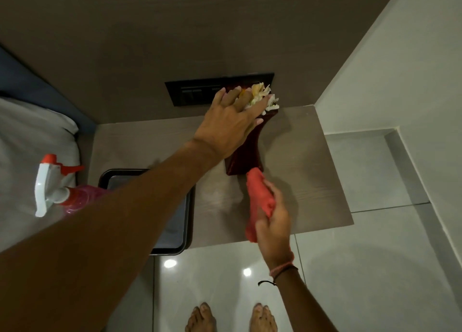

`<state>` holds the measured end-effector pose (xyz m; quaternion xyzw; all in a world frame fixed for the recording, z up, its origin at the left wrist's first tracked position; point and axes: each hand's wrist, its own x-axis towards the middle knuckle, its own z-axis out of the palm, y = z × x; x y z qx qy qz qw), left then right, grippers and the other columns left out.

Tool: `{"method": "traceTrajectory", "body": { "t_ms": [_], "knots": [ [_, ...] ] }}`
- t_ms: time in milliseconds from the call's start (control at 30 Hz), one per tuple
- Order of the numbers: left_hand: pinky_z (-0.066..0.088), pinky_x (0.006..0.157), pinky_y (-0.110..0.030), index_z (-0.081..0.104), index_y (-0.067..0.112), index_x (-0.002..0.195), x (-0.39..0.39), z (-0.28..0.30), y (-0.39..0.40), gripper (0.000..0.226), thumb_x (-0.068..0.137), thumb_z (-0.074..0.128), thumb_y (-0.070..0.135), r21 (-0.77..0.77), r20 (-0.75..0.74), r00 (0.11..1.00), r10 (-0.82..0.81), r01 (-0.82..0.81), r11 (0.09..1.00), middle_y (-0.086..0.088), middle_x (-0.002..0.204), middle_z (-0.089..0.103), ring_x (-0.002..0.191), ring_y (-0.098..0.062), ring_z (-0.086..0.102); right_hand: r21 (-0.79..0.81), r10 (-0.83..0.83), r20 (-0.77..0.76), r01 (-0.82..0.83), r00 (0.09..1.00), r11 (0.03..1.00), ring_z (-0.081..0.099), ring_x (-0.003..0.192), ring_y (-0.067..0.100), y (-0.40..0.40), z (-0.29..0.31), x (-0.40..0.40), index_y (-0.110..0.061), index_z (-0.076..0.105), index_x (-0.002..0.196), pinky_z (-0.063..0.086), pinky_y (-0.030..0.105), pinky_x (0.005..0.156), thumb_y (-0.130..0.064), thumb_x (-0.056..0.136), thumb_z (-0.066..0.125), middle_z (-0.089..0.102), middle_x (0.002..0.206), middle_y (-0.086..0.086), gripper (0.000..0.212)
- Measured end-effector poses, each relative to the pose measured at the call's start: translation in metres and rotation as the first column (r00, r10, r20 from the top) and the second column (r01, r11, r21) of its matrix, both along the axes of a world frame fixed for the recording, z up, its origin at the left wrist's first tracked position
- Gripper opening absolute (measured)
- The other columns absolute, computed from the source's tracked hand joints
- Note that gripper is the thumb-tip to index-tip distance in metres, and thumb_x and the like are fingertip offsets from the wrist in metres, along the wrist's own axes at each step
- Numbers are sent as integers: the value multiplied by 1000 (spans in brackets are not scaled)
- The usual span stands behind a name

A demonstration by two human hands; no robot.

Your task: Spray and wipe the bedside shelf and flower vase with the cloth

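A dark red flower vase (246, 154) stands on the brown bedside shelf (310, 171), with pale flowers (262, 98) at its top. My left hand (230, 122) reaches over and rests on the vase's top and flowers, fingers spread around them. My right hand (273, 221) grips a folded red cloth (260, 196), whose tip touches the vase's lower side near its base. A spray bottle (57, 186) with a white and red trigger and a pink body lies on the bed at the left.
A dark tray (186, 221) sits on the shelf's left part, partly hidden by my left forearm. A black switch panel (192, 94) is on the wall behind the vase. White bedding (30, 141) lies at the left, glossy floor tiles (362, 269) and my bare feet below.
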<state>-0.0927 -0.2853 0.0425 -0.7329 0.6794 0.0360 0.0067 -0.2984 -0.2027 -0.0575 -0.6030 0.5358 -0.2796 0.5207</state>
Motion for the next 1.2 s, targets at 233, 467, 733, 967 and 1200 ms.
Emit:
{"method": "traceTrajectory", "body": {
  "t_ms": [233,467,733,967,1200],
  "knots": [
    [5,127,-54,3,36,159,-32,-21,42,55,106,18,43,-56,38,999,-10,12,998,-15,169,13,157,-37,9,697,-494,285,176,822,695,72,109,31,-15,12,-37,-19,68,123,61,50,85,-18,85,74,76,119,9,39],
    [7,127,-56,8,32,160,-32,-10,59,64,104,35,46,-134,-33,999,-12,8,991,-16,170,4,158,-33,5,806,-431,219,86,876,585,64,112,52,8,12,-38,-16,64,130,49,80,83,-18,81,78,68,129,20,51],
    [53,105,-39,63,29,124,-5,-35,189,47,89,58,60,232,-889,138,437,-687,689,8,116,72,112,-9,66,843,-290,343,-157,893,514,77,88,34,22,21,31,-6,71,119,64,47,71,-26,89,53,79,105,16,40],
    [55,96,-44,55,7,131,27,-76,222,70,69,88,3,486,-795,-148,589,-736,472,-8,117,67,103,-26,65,692,-14,132,-82,991,718,67,102,35,28,6,131,-2,66,121,55,54,95,-6,90,67,69,122,26,32],
    [54,101,-40,55,14,135,44,-91,211,61,79,72,-4,340,-653,179,736,-799,497,-13,118,71,111,-33,68,357,328,-264,-224,907,907,70,103,36,30,-2,157,-7,74,111,57,42,93,-14,87,69,76,111,18,26]
  ]
}}
